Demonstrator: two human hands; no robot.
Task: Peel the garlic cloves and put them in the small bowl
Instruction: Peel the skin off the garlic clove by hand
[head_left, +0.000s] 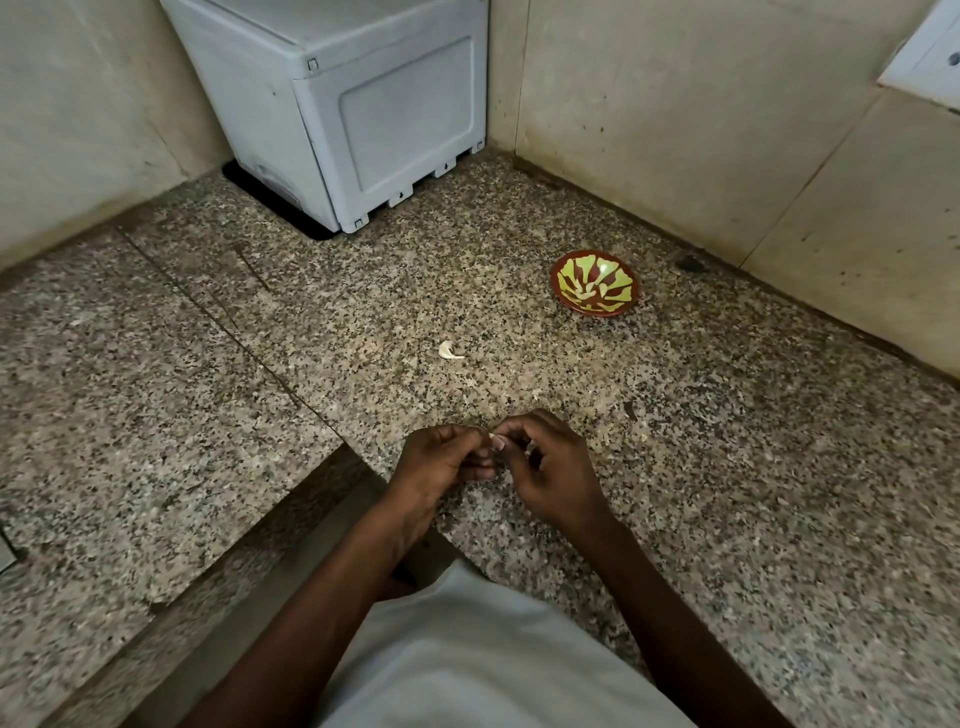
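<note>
Speckled granite counter (727, 467) fills most of our view, running into a tiled corner. A grey-white appliance (332, 104) stands at the back against the wall, well apart from the work.

Our forearms come up from below, over a white garment (483, 649). Left hand (441, 462) and right hand (550, 478) meet above the counter near its front edge, fingertips touching. Fingers of both are curled inward, pinching something very small between them. We judge it to be a garlic clove; only a pale sliver shows at the pinch, and we cannot tell how much skin is on it.

Small bowl (595, 289), red-brown with a yellow-green pattern, sits toward the back right, near the wall and well apart from our hands. Pale pieces that look like peeled cloves lie in its bottom.

One pale garlic piece (450, 351) lies loose on the counter, between hands and bowl. Whether clove or husk, we cannot tell.

Risks from here, as we judge them:
- The clove is tiny and probably slick once bared; a hard pinch could shoot it out onto the counter or over the front edge.
- The bowl is far off, so a drop on the carry is possible.
- Skin scraps may cling and go into the bowl.
</note>
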